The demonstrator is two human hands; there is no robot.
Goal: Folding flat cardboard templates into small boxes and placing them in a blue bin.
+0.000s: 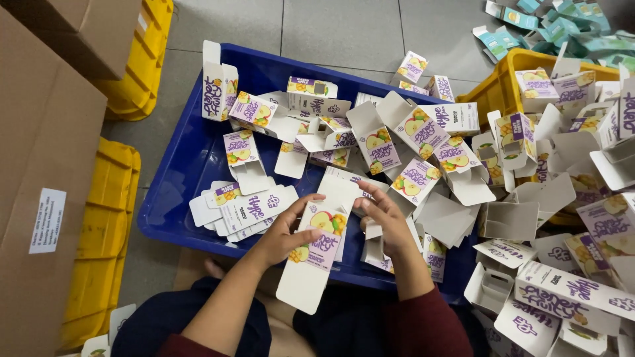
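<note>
Over the near edge of the blue tray (173,198), the left hand (289,231) grips a flat white carton (317,244) by its left side while the right hand (387,221), fingers curled, pinches its upper right edge, folded cartons (410,132) heaped in the tray's far right corner.
</note>
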